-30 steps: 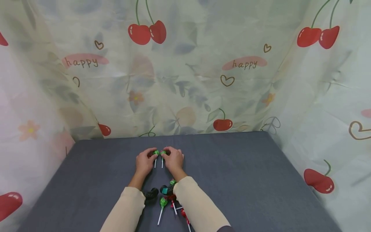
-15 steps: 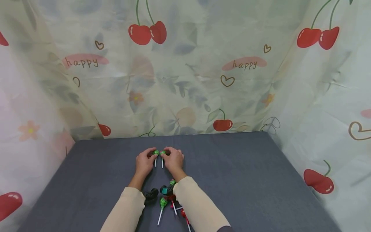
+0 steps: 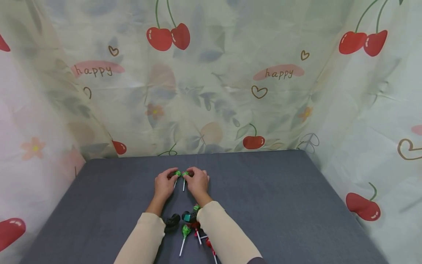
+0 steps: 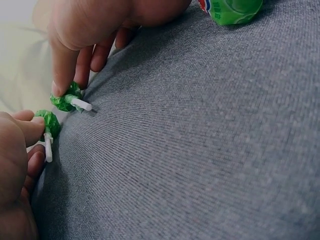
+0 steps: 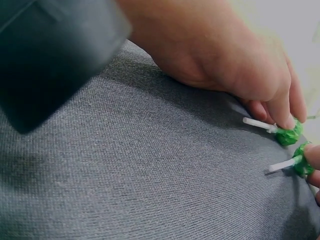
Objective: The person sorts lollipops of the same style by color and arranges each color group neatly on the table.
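Observation:
In the head view my left hand (image 3: 165,185) and right hand (image 3: 197,182) are close together near the table's far side. Thumb and fingers of the left hand pinch the green-wrapped head of a lollipop (image 4: 48,125). A second green lollipop (image 4: 67,97) has its head pinched by the right hand. Both white sticks point back toward the person, and a narrow gap parts the two heads. Nearer the person, another green lollipop (image 3: 186,231) lies between the forearms.
By the right wrist lie a further green lollipop (image 3: 196,207) and red lollipops (image 3: 209,242), partly covered by the sleeve. Black wrist cameras (image 3: 172,221) sit close to these. A printed curtain (image 3: 211,91) surrounds the dark grey table (image 3: 263,198).
The left hand's lollipop stick has swung slightly left at its lower end. The right lollipop's stick has shifted a little left too. Both hands stay in place.

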Tool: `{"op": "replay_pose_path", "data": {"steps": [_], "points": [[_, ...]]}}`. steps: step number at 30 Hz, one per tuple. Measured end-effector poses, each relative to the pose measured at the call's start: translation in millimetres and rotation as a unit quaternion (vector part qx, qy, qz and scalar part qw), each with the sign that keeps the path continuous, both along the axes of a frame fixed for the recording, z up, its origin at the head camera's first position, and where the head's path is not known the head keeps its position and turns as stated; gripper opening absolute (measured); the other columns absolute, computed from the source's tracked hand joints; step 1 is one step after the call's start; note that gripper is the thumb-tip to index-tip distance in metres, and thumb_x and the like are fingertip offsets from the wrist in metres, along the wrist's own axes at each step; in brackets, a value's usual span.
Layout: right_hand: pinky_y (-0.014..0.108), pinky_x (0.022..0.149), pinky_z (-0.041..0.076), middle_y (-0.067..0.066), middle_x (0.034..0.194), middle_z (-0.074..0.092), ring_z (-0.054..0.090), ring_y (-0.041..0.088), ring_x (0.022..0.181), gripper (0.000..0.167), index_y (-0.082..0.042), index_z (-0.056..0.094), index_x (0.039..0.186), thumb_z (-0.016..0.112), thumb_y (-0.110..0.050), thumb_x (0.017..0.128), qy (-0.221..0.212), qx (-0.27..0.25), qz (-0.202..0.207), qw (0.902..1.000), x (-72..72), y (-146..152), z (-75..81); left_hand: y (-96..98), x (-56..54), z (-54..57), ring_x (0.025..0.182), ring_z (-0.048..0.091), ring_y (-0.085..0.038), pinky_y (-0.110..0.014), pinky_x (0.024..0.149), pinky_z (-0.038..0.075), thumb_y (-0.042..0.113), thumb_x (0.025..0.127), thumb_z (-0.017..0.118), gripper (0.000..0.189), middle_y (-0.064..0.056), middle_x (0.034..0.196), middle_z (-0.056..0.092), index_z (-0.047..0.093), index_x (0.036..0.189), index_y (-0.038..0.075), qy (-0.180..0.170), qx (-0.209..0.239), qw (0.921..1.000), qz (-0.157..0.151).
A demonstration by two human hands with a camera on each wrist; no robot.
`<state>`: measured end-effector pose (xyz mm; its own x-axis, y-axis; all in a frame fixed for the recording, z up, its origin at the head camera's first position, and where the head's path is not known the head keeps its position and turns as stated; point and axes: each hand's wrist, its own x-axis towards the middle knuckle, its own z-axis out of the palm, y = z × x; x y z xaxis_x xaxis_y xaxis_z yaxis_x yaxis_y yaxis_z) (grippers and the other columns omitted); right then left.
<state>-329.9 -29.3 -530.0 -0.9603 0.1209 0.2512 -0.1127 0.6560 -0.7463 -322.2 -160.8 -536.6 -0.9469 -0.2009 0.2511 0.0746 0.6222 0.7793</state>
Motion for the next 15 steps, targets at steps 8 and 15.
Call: {"op": "replay_pose_path", "data": {"steps": [8,15], "points": [[0.040,0.088,0.037,-0.008,0.085,0.070,0.054,0.018,0.085,0.017,-0.019,0.075,0.100,0.077,-0.027,0.085,0.000,0.001,0.004,1.0000,0.7,0.4,0.6,0.3,1.1,1.4,0.090,0.064,-0.027,-0.044,0.078,0.048,0.012,0.093,0.067,0.027,-0.012,0.101,0.070,0.069,0.120,0.010,0.001,0.004,1.0000,0.003],[0.040,0.087,0.038,-0.008,0.085,0.070,0.055,0.018,0.085,0.018,-0.018,0.075,0.100,0.077,-0.027,0.085,0.007,0.000,0.004,1.0000,1.9,1.1,2.9,0.0,1.6,1.9,0.089,0.063,-0.027,-0.043,0.078,0.047,0.013,0.094,0.066,0.027,-0.011,0.101,0.070,0.069,0.120,0.010,-0.001,0.006,1.0000,0.004]]}}
